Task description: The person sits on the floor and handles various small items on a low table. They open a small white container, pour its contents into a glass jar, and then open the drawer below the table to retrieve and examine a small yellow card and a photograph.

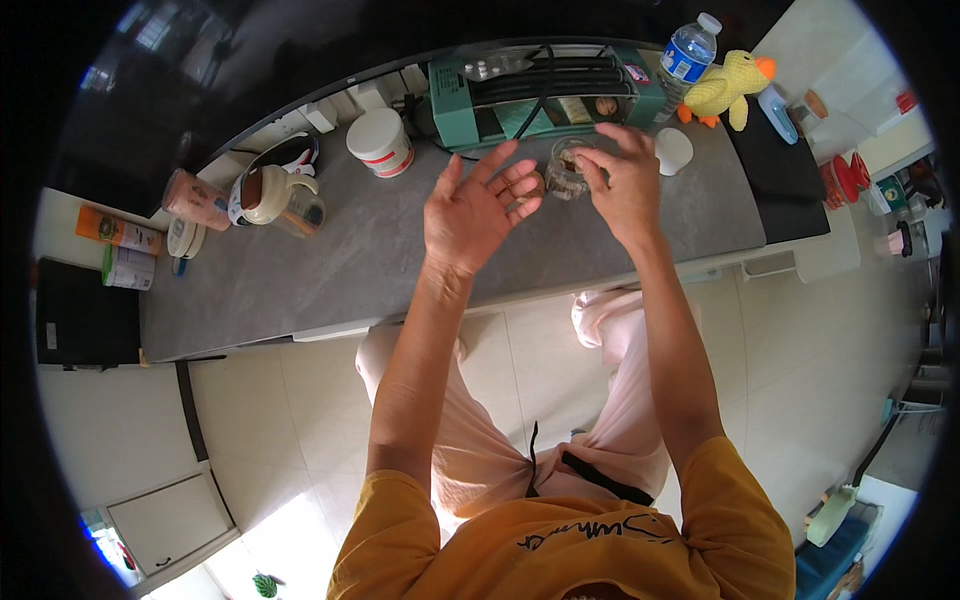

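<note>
My left hand (469, 217) is above the grey countertop (360, 255), palm up with its fingers apart. Partly hidden behind those fingers is a round brown object (534, 186), perhaps a walnut; whether they touch it is unclear. A small clear jar (568, 180) with brownish bits inside stands between my hands. At the jar's mouth, my right hand (622, 180) has thumb and forefinger close together. Whether something is pinched there is too small to tell. Just right of this hand sits a white round lid or tub (673, 151).
Behind the jar is a green rack (454, 97) with a dark cable. A white tub (380, 144) and a glass pitcher (296, 206) stand to the left. A water bottle (688, 52) and yellow plush duck (724, 90) are at back right, beneath a black screen (300, 45).
</note>
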### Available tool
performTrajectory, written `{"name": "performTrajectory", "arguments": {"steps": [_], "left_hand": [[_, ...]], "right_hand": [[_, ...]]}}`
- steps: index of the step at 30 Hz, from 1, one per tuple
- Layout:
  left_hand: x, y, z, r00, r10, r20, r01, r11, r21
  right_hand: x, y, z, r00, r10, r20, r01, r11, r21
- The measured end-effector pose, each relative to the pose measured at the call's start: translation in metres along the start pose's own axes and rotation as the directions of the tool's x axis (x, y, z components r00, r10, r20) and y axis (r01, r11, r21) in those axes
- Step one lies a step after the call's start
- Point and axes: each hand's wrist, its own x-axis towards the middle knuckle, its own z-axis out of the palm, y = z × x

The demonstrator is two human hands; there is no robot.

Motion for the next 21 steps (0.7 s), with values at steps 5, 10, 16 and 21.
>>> {"name": "performTrajectory", "arguments": {"steps": [5, 10, 16, 21], "left_hand": [[0.001, 0.001, -0.007, 1.0, -0.002, 0.028, 0.002, 1.0, 0.018], [0.001, 0.002, -0.01, 1.0, -0.003, -0.02, 0.003, 1.0, 0.017], [0.002, 0.009, -0.019, 0.999, 0.033, -0.032, -0.033, 0.999, 0.009], [0.001, 0.011, -0.023, 0.997, 0.055, -0.052, -0.05, 0.994, 0.1]], "right_hand": [[-0.001, -0.003, 0.0, 0.997, -0.011, 0.081, 0.014, 0.999, -0.045], [-0.002, -0.002, -0.003, 0.996, -0.014, 0.09, 0.013, 1.0, 0.009], [-0.001, 0.001, -0.004, 0.976, 0.17, 0.136, -0.205, 0.927, 0.314], [-0.004, -0.006, 0.007, 0.899, 0.288, 0.33, -0.377, 0.892, 0.249]]}}
